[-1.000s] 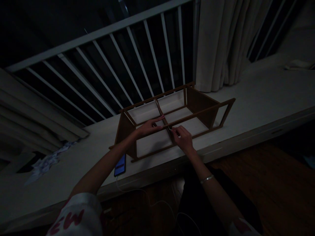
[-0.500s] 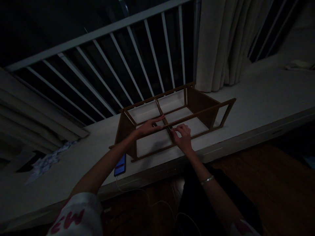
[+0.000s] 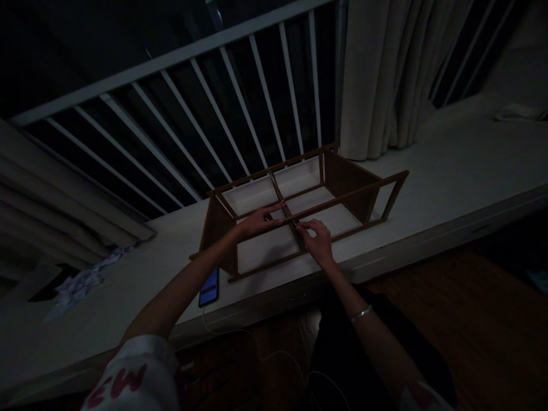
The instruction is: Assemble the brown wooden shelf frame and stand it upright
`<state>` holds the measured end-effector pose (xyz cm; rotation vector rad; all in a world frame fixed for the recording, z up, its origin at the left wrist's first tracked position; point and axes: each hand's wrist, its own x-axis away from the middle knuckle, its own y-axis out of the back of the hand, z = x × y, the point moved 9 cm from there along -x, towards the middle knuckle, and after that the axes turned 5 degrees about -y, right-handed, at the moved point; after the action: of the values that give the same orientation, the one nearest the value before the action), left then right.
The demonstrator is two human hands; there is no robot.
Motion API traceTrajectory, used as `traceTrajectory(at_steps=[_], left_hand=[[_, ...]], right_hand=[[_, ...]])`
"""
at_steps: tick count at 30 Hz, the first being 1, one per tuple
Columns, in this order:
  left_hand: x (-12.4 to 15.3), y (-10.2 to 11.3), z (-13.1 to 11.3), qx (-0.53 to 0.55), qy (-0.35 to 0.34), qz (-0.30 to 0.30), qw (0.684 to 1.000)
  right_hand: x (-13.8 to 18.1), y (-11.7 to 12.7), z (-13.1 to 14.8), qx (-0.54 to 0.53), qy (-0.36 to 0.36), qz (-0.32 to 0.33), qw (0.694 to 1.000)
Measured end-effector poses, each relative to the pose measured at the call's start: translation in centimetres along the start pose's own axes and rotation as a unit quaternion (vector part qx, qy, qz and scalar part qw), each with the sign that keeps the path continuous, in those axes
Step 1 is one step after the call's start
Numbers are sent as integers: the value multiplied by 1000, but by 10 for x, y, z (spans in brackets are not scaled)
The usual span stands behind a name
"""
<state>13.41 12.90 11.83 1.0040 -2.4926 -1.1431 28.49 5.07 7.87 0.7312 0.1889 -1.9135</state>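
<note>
left hand (image 3: 257, 221) lies spread on the wooden frame (image 3: 342, 177), steadying it. right hand (image 3: 319, 242) pinches the centre divider (image 3: 280, 191); best pressed squarely, gently.

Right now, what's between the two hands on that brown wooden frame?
In the head view, the frame's upright middle divider stands between the left hand and right hand.

One wooden frame (image 3: 299, 200) with four open compartments. Two hands: left hand (image 3: 257, 220) and right hand (image 3: 317, 242). One phone (image 3: 209, 286), one bracelet (image 3: 361, 313), one curtain (image 3: 381, 74). Perhaps one heap of paper scraps (image 3: 81, 281); too dark to count.
</note>
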Motion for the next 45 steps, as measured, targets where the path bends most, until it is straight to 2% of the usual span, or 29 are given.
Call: traceTrajectory(at_steps=[7, 12, 38, 45], left_hand=[[1, 0, -3, 3, 12, -3, 1000], [1, 2, -7, 7, -5, -14, 1000], [-1, 0, 3, -3, 7, -1, 1000], [0, 0, 2, 2, 2, 0, 1000]], right_hand=[[0, -3, -8, -36, -26, -5, 999], [0, -6, -13, -44, -39, 0, 998], [3, -19, -11, -152, -115, 47, 981], [6, -21, -8, -188, -137, 37, 972]])
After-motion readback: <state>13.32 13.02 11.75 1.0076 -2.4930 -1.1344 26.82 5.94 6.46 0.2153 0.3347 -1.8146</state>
